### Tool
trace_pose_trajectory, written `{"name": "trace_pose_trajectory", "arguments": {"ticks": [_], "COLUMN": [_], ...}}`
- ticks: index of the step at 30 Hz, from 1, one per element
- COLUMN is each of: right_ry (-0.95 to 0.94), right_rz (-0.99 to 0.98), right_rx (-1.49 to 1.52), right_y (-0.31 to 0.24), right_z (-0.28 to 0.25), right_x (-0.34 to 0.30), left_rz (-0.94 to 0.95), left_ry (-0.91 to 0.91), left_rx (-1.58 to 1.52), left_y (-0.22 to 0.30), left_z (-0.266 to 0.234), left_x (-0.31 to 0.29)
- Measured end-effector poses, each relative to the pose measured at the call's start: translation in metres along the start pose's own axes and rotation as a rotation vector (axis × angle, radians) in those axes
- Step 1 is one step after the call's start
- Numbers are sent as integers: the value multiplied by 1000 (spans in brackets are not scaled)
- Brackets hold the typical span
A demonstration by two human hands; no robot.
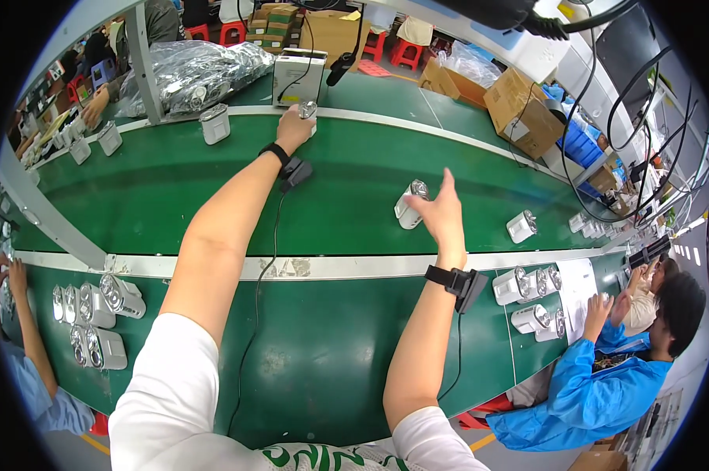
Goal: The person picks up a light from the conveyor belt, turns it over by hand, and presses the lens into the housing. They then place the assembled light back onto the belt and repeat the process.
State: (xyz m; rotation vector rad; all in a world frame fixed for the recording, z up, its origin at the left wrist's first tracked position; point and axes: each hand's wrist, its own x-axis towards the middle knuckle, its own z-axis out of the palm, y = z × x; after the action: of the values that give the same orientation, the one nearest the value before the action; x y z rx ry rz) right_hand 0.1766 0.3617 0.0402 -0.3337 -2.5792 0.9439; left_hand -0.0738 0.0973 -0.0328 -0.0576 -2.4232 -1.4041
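Along the far edge of the green belt (354,149), as the head view is showing, the left hand (293,132) is closing its fingers around a silver-ended white unit (308,111), just in front of a pale carton (300,76) that is standing beyond the far rail (386,118). The right hand (442,213) is reaching over the middle of the belt with thumb and forefinger spreading wide; the thumb is overlapping a second white unit (409,212), and whether it is touching cannot be told.

Another white unit (215,125) is standing left of the left hand by the far edge, and one more (521,227) is resting to the right, toward the near edge. Black wristbands with small modules are sitting on both wrists, and a thin black cable (258,314) is trailing from the left one across the belt and near rail (370,265).

On the near counter (315,353), grouped units (107,349) are standing at the left end, while others (530,318) are standing near a white sheet (578,292) at the right. A person in a blue jacket (574,400) is sitting beyond that end. Dark cables (591,78) are hanging at upper right, above cardboard boxes (523,114).
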Motion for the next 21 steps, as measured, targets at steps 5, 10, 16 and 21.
{"name": "trace_pose_trajectory", "arguments": {"ticks": [5,10,16,21], "right_ry": [100,30,26,90], "right_rz": [-221,-304,-397,-590], "right_rx": [308,586,883,819], "right_y": [-32,-84,-100,-109], "right_z": [-3,18,12,1], "right_x": [5,-12,-21,-24], "left_rz": [374,724,765,237], "left_ry": [59,196,112,-703], "left_rx": [-194,-123,-125,-1075], "left_y": [39,125,169,178], "left_z": [3,-29,-53,-100], "left_x": [-45,-134,-173,-176]}}
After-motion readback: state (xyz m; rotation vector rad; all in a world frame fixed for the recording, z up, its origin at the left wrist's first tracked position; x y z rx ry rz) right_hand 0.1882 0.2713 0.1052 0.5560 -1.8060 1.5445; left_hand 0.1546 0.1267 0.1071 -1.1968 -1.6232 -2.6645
